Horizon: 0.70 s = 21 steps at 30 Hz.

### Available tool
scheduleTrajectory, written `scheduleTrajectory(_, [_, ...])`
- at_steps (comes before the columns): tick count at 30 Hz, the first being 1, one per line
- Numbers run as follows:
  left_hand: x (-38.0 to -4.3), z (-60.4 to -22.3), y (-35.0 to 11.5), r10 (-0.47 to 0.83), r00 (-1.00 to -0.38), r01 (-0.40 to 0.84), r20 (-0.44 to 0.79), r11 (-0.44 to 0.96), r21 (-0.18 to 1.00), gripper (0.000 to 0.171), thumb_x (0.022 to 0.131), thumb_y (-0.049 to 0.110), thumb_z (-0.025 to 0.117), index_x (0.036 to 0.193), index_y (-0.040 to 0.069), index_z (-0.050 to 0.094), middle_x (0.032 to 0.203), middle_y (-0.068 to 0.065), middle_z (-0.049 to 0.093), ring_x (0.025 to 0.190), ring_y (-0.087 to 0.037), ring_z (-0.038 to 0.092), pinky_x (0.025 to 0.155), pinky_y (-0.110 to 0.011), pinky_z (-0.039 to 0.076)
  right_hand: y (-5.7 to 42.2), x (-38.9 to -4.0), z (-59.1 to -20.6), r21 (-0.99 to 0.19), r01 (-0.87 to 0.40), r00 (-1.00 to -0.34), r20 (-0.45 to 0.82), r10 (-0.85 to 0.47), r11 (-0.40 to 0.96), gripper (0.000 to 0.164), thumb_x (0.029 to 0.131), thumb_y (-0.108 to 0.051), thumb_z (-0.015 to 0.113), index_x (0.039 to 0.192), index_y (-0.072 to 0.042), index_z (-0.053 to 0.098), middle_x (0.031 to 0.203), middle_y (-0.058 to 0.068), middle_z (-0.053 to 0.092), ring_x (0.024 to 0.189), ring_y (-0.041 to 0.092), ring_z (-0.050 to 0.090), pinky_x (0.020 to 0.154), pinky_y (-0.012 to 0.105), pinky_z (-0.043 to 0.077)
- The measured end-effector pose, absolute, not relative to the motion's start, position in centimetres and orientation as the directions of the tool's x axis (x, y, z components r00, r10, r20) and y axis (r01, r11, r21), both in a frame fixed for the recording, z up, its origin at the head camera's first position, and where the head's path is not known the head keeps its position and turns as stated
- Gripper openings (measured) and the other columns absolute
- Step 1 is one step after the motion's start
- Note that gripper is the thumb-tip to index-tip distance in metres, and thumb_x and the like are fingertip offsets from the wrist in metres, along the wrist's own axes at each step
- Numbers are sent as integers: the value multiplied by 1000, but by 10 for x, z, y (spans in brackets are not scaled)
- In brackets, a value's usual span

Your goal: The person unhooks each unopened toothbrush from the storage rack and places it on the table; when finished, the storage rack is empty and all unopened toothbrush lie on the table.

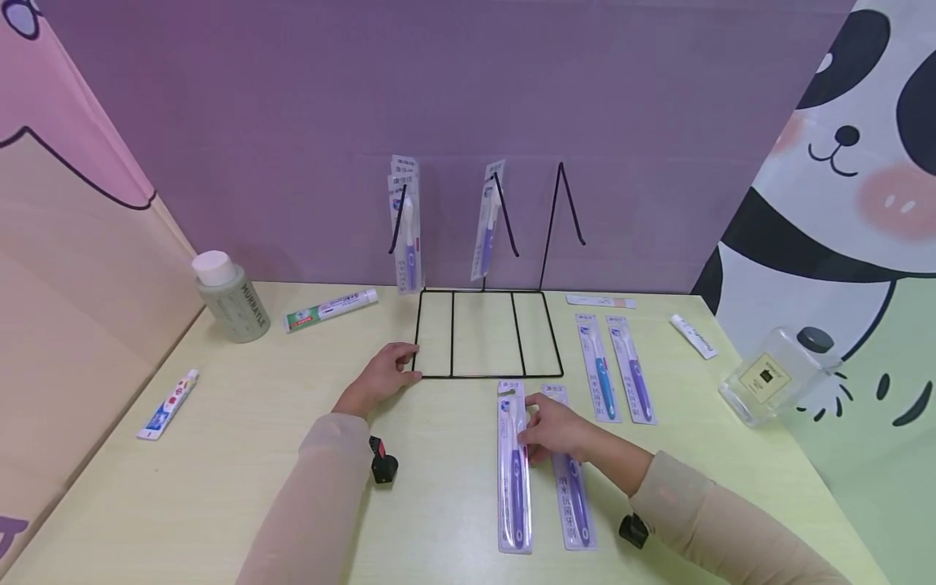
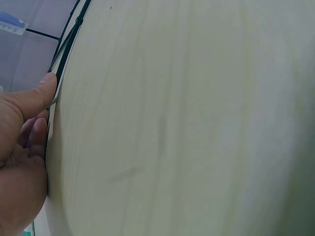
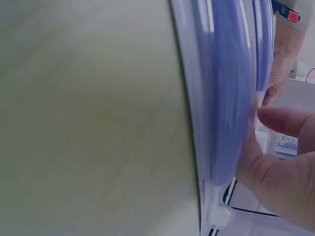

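Observation:
My left hand [image 1: 383, 375] is at the near left corner of a black wire display rack [image 1: 490, 377], thumb and fingers on the frame wire. In the left wrist view its thumb [image 2: 42, 96] lies against that wire. My right hand [image 1: 556, 428] pinches the right edge of a purple toothbrush in a blister pack [image 1: 515, 487], in front of the rack. Partly under that hand lies a second purple toothbrush pack [image 1: 575, 508]. Several toothbrush packs [image 1: 406, 227] hang on the rack's left hook, one pack [image 1: 487, 223] on the middle hook; the right hook [image 1: 570, 203] is bare.
Right of the rack lie a blue toothbrush pack [image 1: 598, 370], a purple one [image 1: 632, 370], a flat white pack [image 1: 601, 301], a small white tube [image 1: 693, 336] and a glass bottle [image 1: 768, 378]. On the left are a green bottle [image 1: 234, 301] and toothpaste tubes [image 1: 331, 309].

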State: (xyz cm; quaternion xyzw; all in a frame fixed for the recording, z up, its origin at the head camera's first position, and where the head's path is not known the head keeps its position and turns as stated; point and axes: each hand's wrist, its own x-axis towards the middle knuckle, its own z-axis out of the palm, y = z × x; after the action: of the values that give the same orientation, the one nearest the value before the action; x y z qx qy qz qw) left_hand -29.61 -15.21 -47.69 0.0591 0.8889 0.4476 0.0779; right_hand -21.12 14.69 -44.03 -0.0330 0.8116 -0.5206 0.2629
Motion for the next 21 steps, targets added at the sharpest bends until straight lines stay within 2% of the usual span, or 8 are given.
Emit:
scheduleTrajectory(6, [-297,-479,-152,172,-981,30,-89,591,806,49,85,12,64,130,6,46,117,-10,43,98,-23,40,85,-37,36,149,-215,-438,-778,113,-857,-391,-336,618,63,80,-2,64,133,6,30,80,11,55,60,21,60,55,32,50])
scheduleTrajectory(11, [-296,-478,-152,178,-981,40,-82,589,807,49,85,11,64,130,5,46,118,-11,43,100,-24,41,88,-38,36,150,-230,-415,-674,-22,-870,-351,-347,738,53,84,-10,62,130,2,39,78,6,58,63,23,60,57,33,50])
scheduleTrajectory(16, [-293,-474,-151,170,-983,40,-75,585,810,49,85,10,64,130,4,46,118,-12,43,100,-25,41,88,-39,36,143,-273,-388,-716,-142,-928,-145,-344,683,38,87,-14,60,123,-7,50,87,4,57,77,23,58,62,33,48])
scheduleTrajectory(21, [-292,-471,-150,182,-982,64,-56,594,802,48,85,9,64,129,2,47,116,-13,44,96,-25,41,85,-38,36,130,-326,-364,-803,-226,-969,126,-213,552,32,88,-10,58,119,-7,52,99,6,58,90,20,54,74,33,45])
